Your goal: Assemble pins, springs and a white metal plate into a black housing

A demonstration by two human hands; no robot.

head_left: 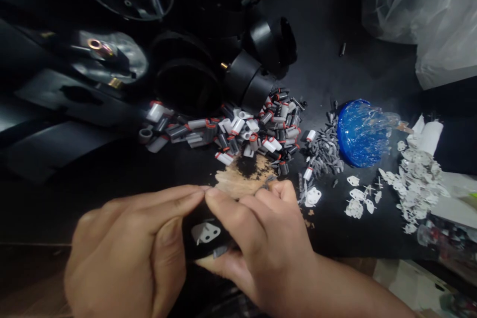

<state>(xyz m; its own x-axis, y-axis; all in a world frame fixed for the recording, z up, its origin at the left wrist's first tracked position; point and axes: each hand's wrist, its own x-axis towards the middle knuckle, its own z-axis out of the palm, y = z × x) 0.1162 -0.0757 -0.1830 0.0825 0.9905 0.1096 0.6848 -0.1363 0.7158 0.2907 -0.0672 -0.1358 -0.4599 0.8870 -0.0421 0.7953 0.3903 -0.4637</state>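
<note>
My left hand [130, 248] is closed, its fingers pressed together and their tips meeting the fingertips of my right hand [272, 233]. What they pinch at the meeting point is hidden or too small to make out. Between the hands a white flat plate with holes [209, 232] shows against black. By my right thumb is a small grey piece [219, 251], and another grey piece [265, 184] shows at the curled fingers of that hand. Just beyond lies a tan, torn-looking patch [234, 182] with dark crumbs.
A pile of white and grey cylinders with red rings [238, 126] lies ahead, with black round housings [242, 79] behind. Rightward are small grey parts [324, 151], a blue dish of clear gel [361, 131], white plates [421, 179] and a clear plastic bag [421, 0].
</note>
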